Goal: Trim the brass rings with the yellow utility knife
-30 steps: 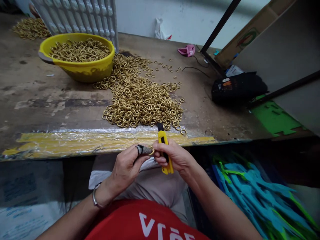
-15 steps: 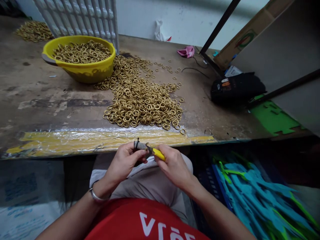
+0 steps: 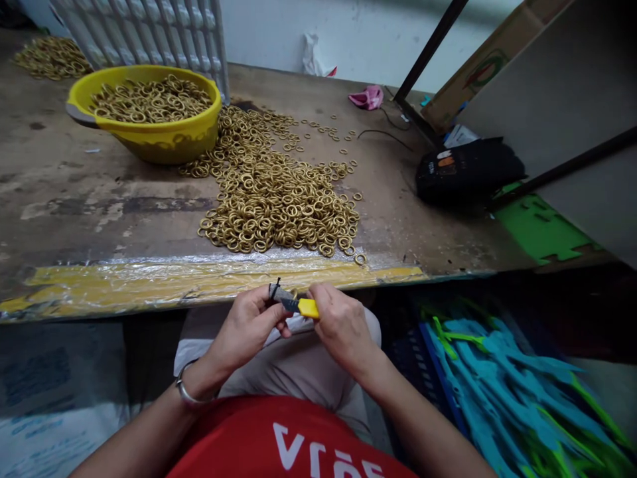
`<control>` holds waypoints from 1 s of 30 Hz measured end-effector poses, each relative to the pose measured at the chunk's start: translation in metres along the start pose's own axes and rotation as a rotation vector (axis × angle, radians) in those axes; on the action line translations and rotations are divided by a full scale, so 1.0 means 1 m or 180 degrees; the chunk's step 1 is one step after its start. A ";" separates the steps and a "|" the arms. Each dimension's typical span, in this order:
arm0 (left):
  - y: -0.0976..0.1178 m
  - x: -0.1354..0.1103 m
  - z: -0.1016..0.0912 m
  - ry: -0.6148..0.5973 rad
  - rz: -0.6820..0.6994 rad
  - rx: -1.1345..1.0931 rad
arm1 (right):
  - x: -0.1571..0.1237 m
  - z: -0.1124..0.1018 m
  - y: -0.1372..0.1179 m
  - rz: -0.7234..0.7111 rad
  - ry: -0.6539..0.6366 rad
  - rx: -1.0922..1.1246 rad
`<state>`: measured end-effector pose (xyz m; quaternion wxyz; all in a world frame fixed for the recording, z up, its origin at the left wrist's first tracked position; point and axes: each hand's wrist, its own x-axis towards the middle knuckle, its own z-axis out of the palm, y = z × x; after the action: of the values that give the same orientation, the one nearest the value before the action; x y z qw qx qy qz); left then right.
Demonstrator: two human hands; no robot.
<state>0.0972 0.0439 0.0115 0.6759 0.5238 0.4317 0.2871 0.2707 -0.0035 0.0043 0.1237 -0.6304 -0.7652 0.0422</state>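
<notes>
Both hands meet just below the table's front edge, above my lap. My left hand (image 3: 243, 328) is closed, its taped fingertip pinching a small brass ring (image 3: 293, 294) that is mostly hidden. My right hand (image 3: 341, 322) is wrapped round a yellow utility knife (image 3: 302, 307), whose blade points left against the ring and the taped finger. A big heap of brass rings (image 3: 279, 202) lies on the table right in front of my hands.
A yellow basin (image 3: 149, 139) full of rings stands at the back left, with another ring pile (image 3: 50, 56) behind it. Yellow tape (image 3: 199, 279) runs along the worn table's front edge. A black pouch (image 3: 468, 169) lies right; blue-green foam pieces (image 3: 507, 398) fill a crate below.
The knife, upright in my right hand a second ago, has turned to lie sideways with its blade at the ring. Both hands have risen slightly toward the table edge.
</notes>
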 end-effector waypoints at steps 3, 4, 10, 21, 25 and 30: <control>0.008 -0.002 -0.001 -0.0033 -0.0049 -0.0034 | 0.005 0.004 0.023 0.0526 -0.0209 -0.0420; 0.010 -0.003 -0.003 -0.0090 -0.0050 -0.0028 | 0.006 0.004 0.035 0.0841 -0.0243 -0.0628; -0.002 0.001 -0.013 -0.0291 -0.0003 -0.0221 | 0.021 0.001 0.097 0.1575 0.0167 -0.0941; -0.013 0.013 -0.015 -0.0433 -0.0545 -0.1840 | 0.032 -0.009 0.089 0.1488 0.0066 0.1674; -0.016 0.018 -0.011 -0.0393 -0.0631 -0.1600 | 0.028 -0.023 0.041 0.0853 -0.0589 0.3187; -0.012 0.010 -0.010 -0.0839 -0.0710 -0.1564 | 0.027 -0.032 0.015 0.0259 -0.0700 0.3282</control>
<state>0.0926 0.0539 -0.0034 0.8600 0.3266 0.3127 0.2364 0.2883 0.0231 0.0351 0.3349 -0.5088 -0.6285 0.4837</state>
